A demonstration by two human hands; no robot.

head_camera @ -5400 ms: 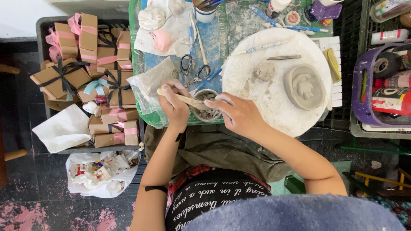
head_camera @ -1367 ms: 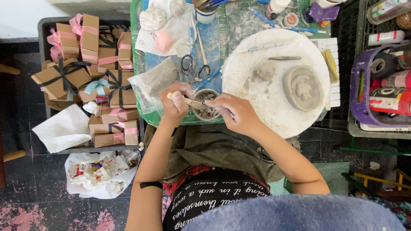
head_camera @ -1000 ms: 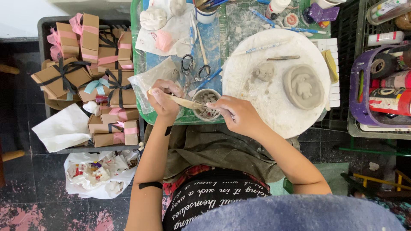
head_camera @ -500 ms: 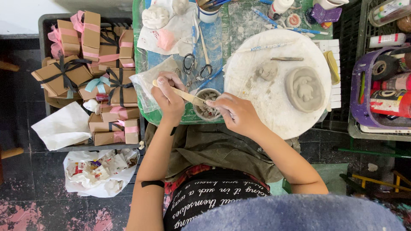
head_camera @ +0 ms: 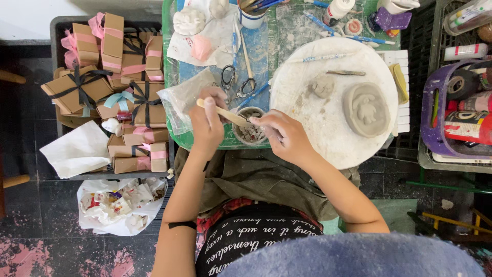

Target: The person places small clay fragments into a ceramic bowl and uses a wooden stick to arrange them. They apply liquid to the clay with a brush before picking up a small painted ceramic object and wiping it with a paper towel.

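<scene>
Left hand (head_camera: 207, 125) is closed around a flat wooden stick (head_camera: 223, 113), grip clamped near its upper end; the stick slants down toward a small grey bowl (head_camera: 250, 132) at the near edge of the green tabletop (head_camera: 171, 77). Right hand (head_camera: 284, 136) sits just right of the bowl, fingers pinched at the stick's tip over the rim. The stick looks light and stiff, best held mid-shaft. The bowl looks small, rigid, likely gritty and slippery with clay; hold it by the rim. Right of the bowl lies a round white board (head_camera: 328, 128) carrying a grey clay dish (head_camera: 365, 109), probably soft and easily dented. Scissors (head_camera: 238, 82) lie just beyond the bowl.
</scene>
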